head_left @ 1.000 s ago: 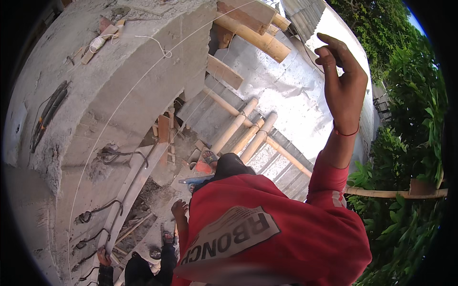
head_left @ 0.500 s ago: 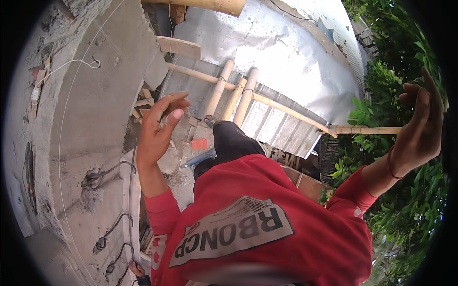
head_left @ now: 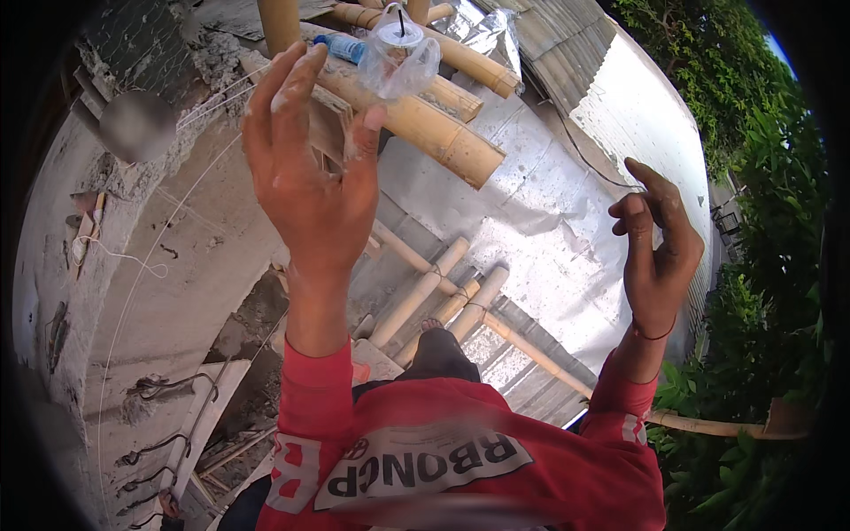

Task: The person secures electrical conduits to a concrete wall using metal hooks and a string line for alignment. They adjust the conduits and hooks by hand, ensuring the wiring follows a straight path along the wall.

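Observation:
My left hand (head_left: 312, 181) is raised with its fingers stretched up and the thumb apart, holding nothing. It overlaps the near end of the bamboo poles, close below an upright bamboo post (head_left: 280, 25); whether it touches them I cannot tell. Beyond its thumb, a clear plastic bag with a lidded cup and dark straw (head_left: 398, 55) rests on a thick bamboo pole (head_left: 434, 133). A blue-labelled bottle (head_left: 341, 47) lies beside the bag. Off to the right, my right hand (head_left: 657, 252) hovers before the metal sheeting, fingers loosely bent and apart, with nothing in it.
Rough concrete wall (head_left: 168, 257) with thin white string and bent rebar (head_left: 177, 387) runs along the left. Tied bamboo poles (head_left: 443, 296) stand low in the middle, by my foot. Shiny metal sheet (head_left: 540, 212) spreads ahead; leafy branches (head_left: 753, 310) fill the right. Another person's hand (head_left: 168, 503) shows lower left.
My view has tilted up, bringing the bamboo poles, bag and bottle into sight. Both hands are now farther forward, the right one nearer the middle. Both stay without a hold on anything.

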Available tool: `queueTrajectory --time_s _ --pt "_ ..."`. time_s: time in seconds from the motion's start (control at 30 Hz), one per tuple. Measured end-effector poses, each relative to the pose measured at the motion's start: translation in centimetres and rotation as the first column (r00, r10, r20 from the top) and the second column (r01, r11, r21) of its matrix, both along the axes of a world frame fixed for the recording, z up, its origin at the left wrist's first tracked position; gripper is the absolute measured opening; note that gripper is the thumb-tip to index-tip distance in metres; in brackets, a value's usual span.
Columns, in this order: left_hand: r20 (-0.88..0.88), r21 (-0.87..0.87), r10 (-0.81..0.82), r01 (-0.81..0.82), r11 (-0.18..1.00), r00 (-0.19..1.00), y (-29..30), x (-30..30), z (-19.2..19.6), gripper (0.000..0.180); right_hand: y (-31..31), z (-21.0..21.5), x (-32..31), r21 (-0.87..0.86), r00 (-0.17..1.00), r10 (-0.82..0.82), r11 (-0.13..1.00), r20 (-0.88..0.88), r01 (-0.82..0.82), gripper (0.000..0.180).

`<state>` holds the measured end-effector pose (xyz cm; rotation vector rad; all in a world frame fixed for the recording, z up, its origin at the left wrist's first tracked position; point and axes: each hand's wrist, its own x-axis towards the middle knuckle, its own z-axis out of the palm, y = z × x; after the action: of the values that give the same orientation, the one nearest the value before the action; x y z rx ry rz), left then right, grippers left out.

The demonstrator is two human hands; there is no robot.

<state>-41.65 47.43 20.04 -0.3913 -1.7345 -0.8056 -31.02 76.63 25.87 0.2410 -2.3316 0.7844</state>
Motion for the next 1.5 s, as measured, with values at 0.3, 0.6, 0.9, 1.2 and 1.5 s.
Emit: queueTrajectory --time_s 0.3,0.6,0.9,1.2,1.5 --pt "0.021 -0.122 0.509 -0.503 0.856 0.861 4.2 -3.7 -2.9 0.034 2.5 -19.1 -24.4 0.264 0.896 0.233 0.9 0.379 -0.346 0.059" --pt "-0.039 0.002 0.482 -0.482 0.876 0.876 5.2 -4.8 -3.4 0.023 1.9 -27.1 -27.4 0.32 0.932 0.161 0.909 0.325 -0.268 0.078" --pt "-0.044 0.034 0.508 -0.507 0.861 0.86 5.8 -4.7 -3.8 0.023 -0.3 -24.8 -26.8 0.4 0.921 0.041 0.893 0.387 -0.207 0.081" --pt "-0.025 0.01 0.486 -0.486 0.874 0.874 5.4 -4.5 -3.9 0.021 0.0 -25.3 -26.9 0.402 0.924 0.067 0.887 0.376 -0.228 0.078" --pt "-0.078 0.012 0.455 -0.455 0.89 0.887 5.4 -4.6 -4.0 0.018 -0.4 -24.8 -27.0 0.431 0.906 0.05 0.868 0.419 -0.248 0.08"
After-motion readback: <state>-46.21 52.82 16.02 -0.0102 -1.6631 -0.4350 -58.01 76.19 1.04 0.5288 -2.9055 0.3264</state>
